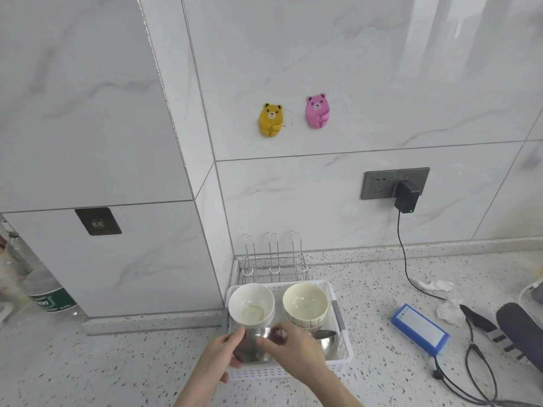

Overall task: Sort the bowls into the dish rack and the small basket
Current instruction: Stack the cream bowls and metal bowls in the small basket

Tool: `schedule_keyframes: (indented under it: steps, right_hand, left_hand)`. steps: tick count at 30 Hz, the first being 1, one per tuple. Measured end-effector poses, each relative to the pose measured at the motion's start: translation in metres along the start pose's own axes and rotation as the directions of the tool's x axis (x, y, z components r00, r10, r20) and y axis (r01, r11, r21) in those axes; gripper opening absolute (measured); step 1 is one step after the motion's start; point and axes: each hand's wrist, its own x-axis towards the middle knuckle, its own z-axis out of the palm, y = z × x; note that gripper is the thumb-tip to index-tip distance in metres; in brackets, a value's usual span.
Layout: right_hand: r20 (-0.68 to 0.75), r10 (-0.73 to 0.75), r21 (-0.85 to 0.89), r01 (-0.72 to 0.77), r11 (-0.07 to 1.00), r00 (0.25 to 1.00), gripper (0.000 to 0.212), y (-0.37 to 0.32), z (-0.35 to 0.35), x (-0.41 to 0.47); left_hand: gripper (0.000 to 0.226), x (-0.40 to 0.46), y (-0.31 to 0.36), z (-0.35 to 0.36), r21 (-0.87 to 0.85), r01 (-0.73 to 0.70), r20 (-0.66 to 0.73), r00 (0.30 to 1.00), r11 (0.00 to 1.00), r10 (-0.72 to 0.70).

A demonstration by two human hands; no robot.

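Marble-look wall tiles stand behind a speckled table (117, 365), and a plastic bottle (53, 301) stands at the far left.

Nearer the middle, the left hand (223, 352) and the right hand (289, 352) both hold one steel bowl (254, 346) low over the front of the small basket (346, 352); each grip is curled around its side. A second steel bowl (324, 342) lies just beside it. Behind them in the basket stand a white bowl (251, 304) and a cream bowl (305, 302), each on a stack. The wire dish rack (274, 267) behind holds nothing.

I judge the sorting is early: the steel bowl is being taken out or set down, I cannot tell which. The next move needs a steady two-hand carry that clears the ceramic stacks.

On the right lie a blue box (420, 329) and a black cable (407, 259).
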Motion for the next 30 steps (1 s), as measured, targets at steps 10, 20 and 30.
schedule_keyframes:
  steps: [10,20,30]
  right_hand:
    - [-0.012,0.069,-0.019,-0.069,0.997,0.998,0.035,0.001,0.019,0.005]
    - [0.073,0.021,-0.094,-0.014,0.995,0.997,0.034,0.005,0.025,0.001]
    - [0.070,-0.067,-0.001,0.067,0.998,0.995,0.037,0.013,0.022,-0.014]
  left_hand:
    - [0.059,0.013,-0.025,0.011,0.051,-0.047,-0.067,0.996,0.998,0.050]
    - [0.042,0.007,-0.029,0.020,0.128,-0.034,-0.038,0.999,0.991,0.039]
    - [0.047,-0.014,-0.027,0.017,0.056,-0.067,-0.009,0.998,0.996,0.067]
